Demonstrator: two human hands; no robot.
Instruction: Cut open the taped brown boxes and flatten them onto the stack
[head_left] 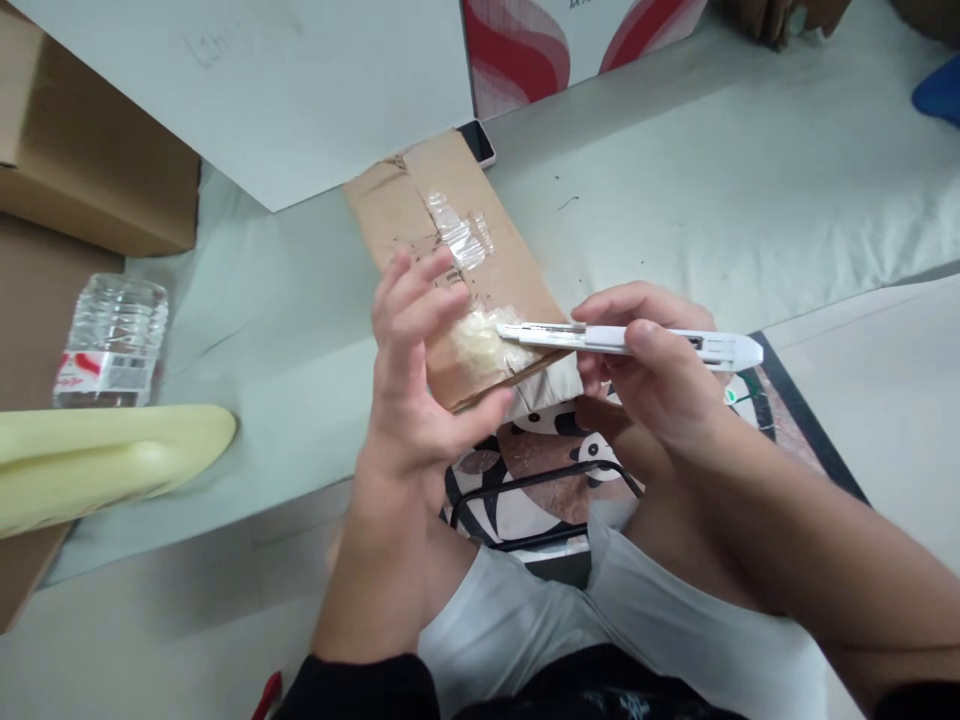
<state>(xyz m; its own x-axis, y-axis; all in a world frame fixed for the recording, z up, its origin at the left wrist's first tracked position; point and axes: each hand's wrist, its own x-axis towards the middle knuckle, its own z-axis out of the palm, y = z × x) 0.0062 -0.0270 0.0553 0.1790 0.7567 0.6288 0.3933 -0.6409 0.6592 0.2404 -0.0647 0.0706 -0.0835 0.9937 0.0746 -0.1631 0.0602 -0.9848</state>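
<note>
My right hand (664, 385) is closed around a white box cutter (604, 338), with its blade end pointing left. The blade end meets or hovers just over a crumpled pale-yellow wad that looks like clear plastic wrap (484, 342); I cannot tell whether they touch. That wad lies on the near end of a brown cardboard box (514, 265), with clear tape across the box's top. My left hand (409, 385) is open beside the wad, fingers raised and thumb spread, holding nothing that I can see.
A large white box (300, 90) and a phone (480, 143) are beyond the cardboard. On the left are a clear plastic bottle (116, 335), a yellow curved object (112, 460) and a brown carton (112, 140). Another person's hand (780, 18) shows at the top right.
</note>
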